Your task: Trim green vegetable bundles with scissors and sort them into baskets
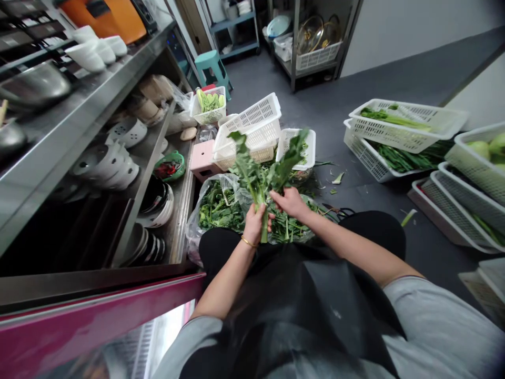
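My left hand (254,223) is wrapped round the thick green stem of a leafy vegetable (253,179), which stands upright above my lap. Just to its right, my right hand (289,203) is closed on a large dark green leaf (290,160) that points up and to the right. Whether that leaf is still joined to the stem cannot be made out. Below and to the left of my hands, a clear plastic bag (193,231) holds leafy greens (221,205). More cut greens (287,223) lie beneath my right hand.
White baskets (252,118) and a pink stool (203,159) stand beyond the bag. A steel shelf unit (98,110) with bowls runs along the left. Stacked vegetable baskets (406,121) stand on the right. Leaf scraps (338,178) lie on the grey floor (335,110).
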Demonstrator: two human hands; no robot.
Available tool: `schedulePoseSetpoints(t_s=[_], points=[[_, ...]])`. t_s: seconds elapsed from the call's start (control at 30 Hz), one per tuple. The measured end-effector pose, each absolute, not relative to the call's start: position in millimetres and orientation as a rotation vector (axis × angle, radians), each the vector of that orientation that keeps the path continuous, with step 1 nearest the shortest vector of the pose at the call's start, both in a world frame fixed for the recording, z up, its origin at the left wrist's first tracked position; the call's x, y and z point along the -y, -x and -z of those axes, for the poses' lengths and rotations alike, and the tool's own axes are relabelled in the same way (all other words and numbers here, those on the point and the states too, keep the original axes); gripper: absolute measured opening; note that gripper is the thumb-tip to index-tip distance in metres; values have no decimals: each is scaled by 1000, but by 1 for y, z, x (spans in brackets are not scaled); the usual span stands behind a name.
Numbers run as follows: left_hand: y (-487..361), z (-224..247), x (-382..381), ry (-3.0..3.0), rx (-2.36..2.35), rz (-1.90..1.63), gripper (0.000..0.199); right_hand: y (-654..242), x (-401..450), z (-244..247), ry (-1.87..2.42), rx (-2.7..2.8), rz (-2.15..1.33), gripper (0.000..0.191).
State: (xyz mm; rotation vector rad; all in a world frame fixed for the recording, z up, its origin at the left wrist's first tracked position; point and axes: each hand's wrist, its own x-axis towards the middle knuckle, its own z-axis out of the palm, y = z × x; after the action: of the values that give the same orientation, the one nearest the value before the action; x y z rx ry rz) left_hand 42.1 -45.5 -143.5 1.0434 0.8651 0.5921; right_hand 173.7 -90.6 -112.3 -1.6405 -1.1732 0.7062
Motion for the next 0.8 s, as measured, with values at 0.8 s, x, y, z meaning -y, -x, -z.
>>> schedulePoseSetpoints(t_s=[0.8], points=[[-35,146,40,-1094,-934,-531,22,-155,103,130,1426,1218,-668,18]])
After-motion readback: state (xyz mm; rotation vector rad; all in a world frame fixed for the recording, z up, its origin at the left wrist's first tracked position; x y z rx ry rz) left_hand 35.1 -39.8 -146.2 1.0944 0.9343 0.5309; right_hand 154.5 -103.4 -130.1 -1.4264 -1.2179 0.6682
